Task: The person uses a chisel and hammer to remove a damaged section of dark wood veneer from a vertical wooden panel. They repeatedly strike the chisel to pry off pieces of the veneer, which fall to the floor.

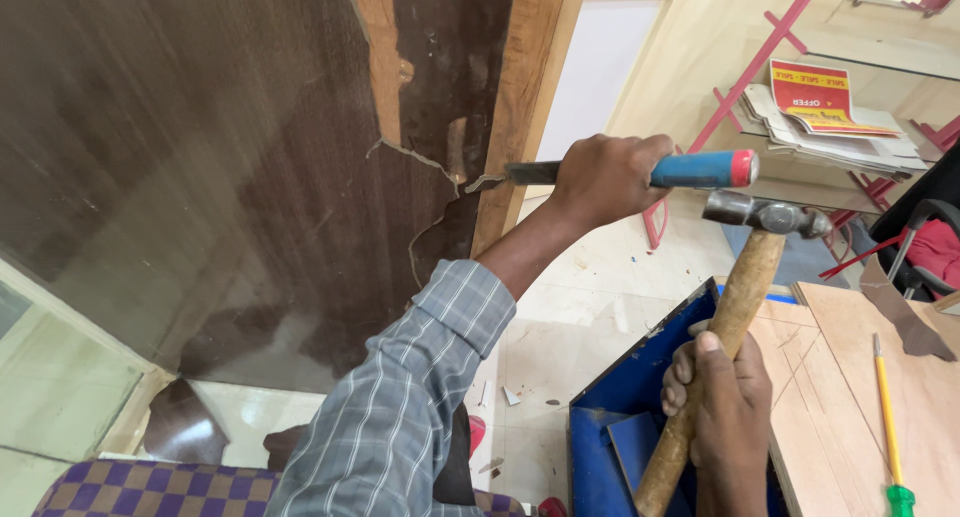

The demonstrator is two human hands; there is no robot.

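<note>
Low at the right, the right hand (725, 397) is wrapped tight round the wooden handle of a hammer (745, 277). Its steel head looks heavy, so holding low on the handle suits it. Up in the middle, the left hand (605, 177) grips a chisel (640, 170) by its blue handle. The hard tip touches the cracked brown sheet (200, 147), which looks thin and brittle.

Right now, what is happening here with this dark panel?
A person's left hand holds a blue-handled chisel, its blade tip at the cracked dark laminate beside the wooden edge strip. The right hand holds a wooden-handled hammer, its head just below the chisel's red end, not touching it.
</note>
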